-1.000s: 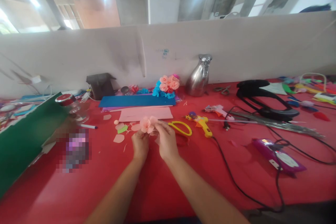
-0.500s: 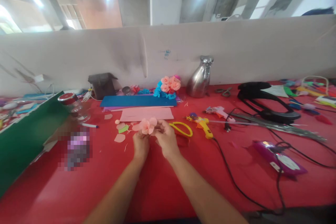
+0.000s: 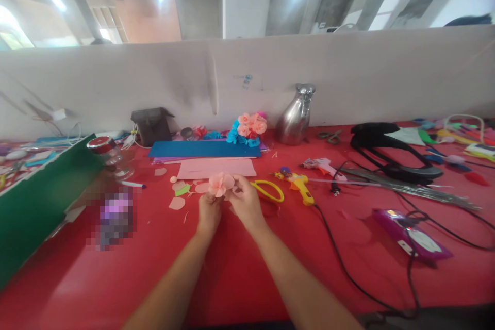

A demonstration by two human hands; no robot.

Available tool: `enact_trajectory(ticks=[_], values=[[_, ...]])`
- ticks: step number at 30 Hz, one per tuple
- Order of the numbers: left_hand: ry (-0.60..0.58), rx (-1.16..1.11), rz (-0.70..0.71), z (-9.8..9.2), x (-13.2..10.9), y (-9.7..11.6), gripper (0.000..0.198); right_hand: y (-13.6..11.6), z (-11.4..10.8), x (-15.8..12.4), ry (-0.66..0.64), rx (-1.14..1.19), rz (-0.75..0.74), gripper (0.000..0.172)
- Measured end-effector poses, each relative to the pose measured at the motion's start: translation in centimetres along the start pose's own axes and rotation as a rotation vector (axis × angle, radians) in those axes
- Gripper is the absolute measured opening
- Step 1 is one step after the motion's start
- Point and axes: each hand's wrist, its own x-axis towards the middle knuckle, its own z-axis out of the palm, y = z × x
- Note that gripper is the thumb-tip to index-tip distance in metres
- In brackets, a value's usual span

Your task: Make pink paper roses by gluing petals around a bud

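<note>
A pink paper flower (image 3: 220, 184) with several open petals is held up between my two hands, above the red table (image 3: 240, 278). My left hand (image 3: 210, 212) is closed around its underside. On the right edge of the bloom, the fingers of my right hand (image 3: 243, 198) pinch a petal. Loose pink petals (image 3: 177, 203) and a green paper leaf (image 3: 182, 190) lie to the left of my hands. Just right of my right hand are yellow-handled scissors (image 3: 270, 191), their blades hidden. Behind the flower lies a pink sheet (image 3: 216, 168).
A yellow glue gun (image 3: 301, 190) rests at the right, its cord trailing to a purple power strip (image 3: 412, 234). Farther back stand a metal jug (image 3: 296, 116) and a bunch of paper flowers (image 3: 249, 129). A green board (image 3: 42, 206) and a glass jar (image 3: 116, 162) are at the left.
The flower has turned slightly between my hands, and its petals now face a little differently. Both hands keep their hold in nearly the same place.
</note>
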Motion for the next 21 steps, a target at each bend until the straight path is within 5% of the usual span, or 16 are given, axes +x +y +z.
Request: enact_trajectory(ticks=[21], values=[[-0.079, -0.02, -0.063, -0.3, 0.0, 1.4, 0.018, 0.3, -0.3, -0.2, 0.062, -0.046, -0.071, 0.048]])
